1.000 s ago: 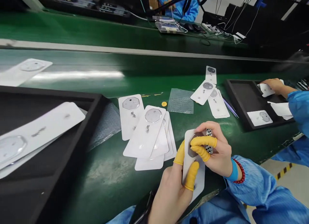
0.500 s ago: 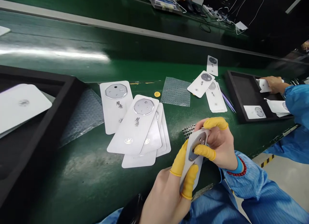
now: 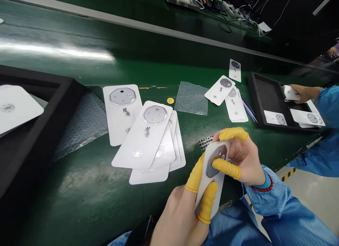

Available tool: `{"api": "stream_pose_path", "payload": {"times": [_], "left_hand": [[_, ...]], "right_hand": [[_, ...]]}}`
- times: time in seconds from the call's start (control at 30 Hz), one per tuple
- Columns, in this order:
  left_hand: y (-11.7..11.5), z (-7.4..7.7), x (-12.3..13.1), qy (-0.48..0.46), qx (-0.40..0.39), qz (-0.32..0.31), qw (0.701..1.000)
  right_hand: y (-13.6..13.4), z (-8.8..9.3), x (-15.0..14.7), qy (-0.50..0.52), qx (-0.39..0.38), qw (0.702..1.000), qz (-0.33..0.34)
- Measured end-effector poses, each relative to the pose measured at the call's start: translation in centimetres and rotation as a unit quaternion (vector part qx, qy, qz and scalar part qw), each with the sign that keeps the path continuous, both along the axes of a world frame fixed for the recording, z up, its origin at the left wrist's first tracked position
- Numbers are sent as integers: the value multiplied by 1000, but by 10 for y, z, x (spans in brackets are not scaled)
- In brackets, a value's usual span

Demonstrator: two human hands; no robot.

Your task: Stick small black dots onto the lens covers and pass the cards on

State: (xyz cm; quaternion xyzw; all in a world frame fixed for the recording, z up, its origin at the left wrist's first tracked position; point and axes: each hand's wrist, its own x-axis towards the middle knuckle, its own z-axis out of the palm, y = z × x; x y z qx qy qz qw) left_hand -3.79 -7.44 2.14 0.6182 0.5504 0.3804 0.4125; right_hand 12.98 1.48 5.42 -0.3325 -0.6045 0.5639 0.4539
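My left hand (image 3: 182, 214), yellow covers on its thumb and forefinger, grips the lower part of a white phone back cover (image 3: 220, 187). At the cover's upper end is my right hand (image 3: 245, 156), its forefinger curled behind the top edge and its covered thumb pressed on the grey octagonal camera area. The cover stands tilted above the table's front edge; its rear side is hidden. Just behind it lies a small sheet of black dots (image 3: 204, 143), partly covered by my hands. To the left, several similar phone back covers (image 3: 140, 143) lie fanned and overlapping.
A black tray (image 3: 60, 94) with white covers stands at the left, beside bubble wrap (image 3: 84, 122). Another bubble wrap piece (image 3: 191, 99), a yellow round piece (image 3: 170, 100), more covers (image 3: 219, 90) and purple tweezers (image 3: 249, 110) lie further back. A co-worker's hand (image 3: 307, 93) reaches into a right-hand tray (image 3: 255, 97).
The view has shifted slightly, so the table items sit a little further left. Both hands keep their grip on the cover, which now faces me a little more. The co-worker's hand has shifted slightly.
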Motion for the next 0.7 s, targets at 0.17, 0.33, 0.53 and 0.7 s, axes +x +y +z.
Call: {"api": "stream_pose_path", "payload": {"times": [0.17,0.33,0.53,0.7], "left_hand": [[0,6,-3,19,-10,-2,1000],[15,17,-5,-51,41,1,998],[32,25,-1,-115,61,44,991],[32,22,-3,-134,52,44,989]], "right_hand": [[-1,5,-2,-22,-36,999,-31],[-3,2,-7,-12,-64,997,-31],[-8,-2,-9,-18,-37,999,-15],[-14,1,-6,-65,-12,998,1]]}}
